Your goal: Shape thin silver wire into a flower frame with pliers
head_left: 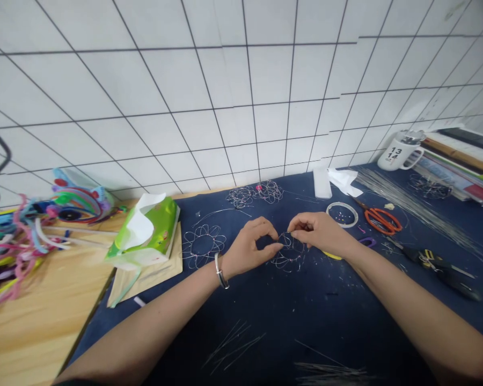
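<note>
Both hands meet over a looped wire piece (288, 259) near the middle of the dark blue cloth. My left hand (253, 246), a silver bangle at its wrist, pinches the left side of the wire between thumb and fingers. From the right, my right hand (316, 231) closes its fingertips on the wire's upper edge. Thin loops spread below and between the hands. To the left lies a flower-shaped wire ring (203, 245). Behind the hands rest more wire loops (241, 197) with a pink spot among them.
A green tissue pack (165, 228) stands left, beside colourful pipe cleaners (20, 241). At right are a white ring dish (356, 215), orange-handled scissors (382, 221), black pliers (438, 266), long wires (418, 206) and a white mug (397, 154). Loose wires (235, 346) lie in front.
</note>
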`<action>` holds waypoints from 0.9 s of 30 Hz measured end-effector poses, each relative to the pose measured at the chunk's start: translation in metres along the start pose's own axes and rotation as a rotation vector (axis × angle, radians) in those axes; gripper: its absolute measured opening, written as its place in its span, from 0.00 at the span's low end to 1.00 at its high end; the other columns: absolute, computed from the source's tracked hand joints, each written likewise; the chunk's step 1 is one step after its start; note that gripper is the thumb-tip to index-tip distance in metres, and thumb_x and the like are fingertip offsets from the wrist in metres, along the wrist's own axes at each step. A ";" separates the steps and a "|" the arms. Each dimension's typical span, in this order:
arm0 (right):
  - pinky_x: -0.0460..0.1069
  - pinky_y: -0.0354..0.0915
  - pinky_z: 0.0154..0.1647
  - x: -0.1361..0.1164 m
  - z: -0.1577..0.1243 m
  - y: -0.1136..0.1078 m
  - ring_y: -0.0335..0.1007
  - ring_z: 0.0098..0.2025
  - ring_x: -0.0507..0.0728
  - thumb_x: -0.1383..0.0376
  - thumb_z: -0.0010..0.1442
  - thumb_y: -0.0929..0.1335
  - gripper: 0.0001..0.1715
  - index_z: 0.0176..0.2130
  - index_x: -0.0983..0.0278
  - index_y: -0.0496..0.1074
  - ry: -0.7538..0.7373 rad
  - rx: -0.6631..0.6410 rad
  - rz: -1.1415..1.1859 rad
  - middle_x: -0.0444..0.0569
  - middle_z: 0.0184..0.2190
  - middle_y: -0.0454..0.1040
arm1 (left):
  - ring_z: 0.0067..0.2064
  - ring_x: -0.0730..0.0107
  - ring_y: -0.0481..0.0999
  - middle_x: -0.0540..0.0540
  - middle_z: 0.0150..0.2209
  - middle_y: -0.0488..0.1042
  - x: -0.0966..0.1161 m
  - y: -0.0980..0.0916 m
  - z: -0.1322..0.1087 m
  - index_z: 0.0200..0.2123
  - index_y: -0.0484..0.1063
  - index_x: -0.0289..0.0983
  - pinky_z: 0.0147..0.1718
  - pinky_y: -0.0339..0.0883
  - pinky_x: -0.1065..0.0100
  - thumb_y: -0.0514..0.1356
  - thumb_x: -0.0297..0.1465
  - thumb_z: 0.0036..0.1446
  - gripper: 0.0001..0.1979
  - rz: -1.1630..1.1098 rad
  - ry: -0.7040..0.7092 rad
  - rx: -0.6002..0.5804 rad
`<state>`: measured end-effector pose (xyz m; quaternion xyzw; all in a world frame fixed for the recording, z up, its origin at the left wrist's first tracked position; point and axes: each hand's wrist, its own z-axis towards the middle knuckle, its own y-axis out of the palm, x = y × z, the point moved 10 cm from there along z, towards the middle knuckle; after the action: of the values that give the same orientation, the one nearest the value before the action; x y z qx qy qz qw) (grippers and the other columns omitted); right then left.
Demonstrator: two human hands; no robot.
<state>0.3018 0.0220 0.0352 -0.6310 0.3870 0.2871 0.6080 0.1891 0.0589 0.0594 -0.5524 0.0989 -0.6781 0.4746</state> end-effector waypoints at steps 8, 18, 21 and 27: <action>0.44 0.62 0.22 0.001 0.001 0.006 0.62 0.22 0.47 0.63 0.52 0.64 0.07 0.32 0.61 0.69 -0.012 -0.045 -0.005 0.41 0.22 0.66 | 0.39 0.67 0.67 0.45 0.36 0.69 0.012 0.017 -0.002 0.33 0.69 0.37 0.39 0.61 0.64 0.55 0.27 0.54 0.04 0.225 0.097 -0.085; 0.44 0.57 0.24 -0.011 -0.002 0.005 0.60 0.24 0.48 0.65 0.52 0.64 0.06 0.31 0.61 0.70 -0.060 -0.023 -0.090 0.41 0.23 0.67 | 0.28 0.78 0.65 0.50 0.28 0.68 -0.007 0.007 -0.003 0.36 0.65 0.35 0.29 0.63 0.73 0.53 0.25 0.54 0.05 -0.071 -0.092 0.045; 0.45 0.57 0.26 -0.015 -0.002 0.004 0.61 0.26 0.48 0.66 0.52 0.64 0.06 0.32 0.60 0.71 -0.087 0.034 -0.133 0.41 0.25 0.68 | 0.27 0.79 0.66 0.50 0.29 0.69 -0.009 0.012 -0.002 0.41 0.65 0.36 0.28 0.63 0.74 0.54 0.25 0.53 0.10 -0.124 -0.124 0.029; 0.45 0.58 0.29 -0.021 -0.004 0.006 0.63 0.29 0.49 0.67 0.52 0.63 0.08 0.32 0.60 0.71 -0.116 0.060 -0.156 0.42 0.28 0.70 | 0.26 0.77 0.66 0.50 0.25 0.69 -0.008 0.010 0.000 0.33 0.71 0.36 0.27 0.61 0.74 0.57 0.29 0.52 0.06 -0.008 -0.104 0.076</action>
<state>0.2855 0.0216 0.0497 -0.6231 0.3093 0.2635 0.6683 0.1936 0.0600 0.0474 -0.5687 0.0461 -0.6538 0.4969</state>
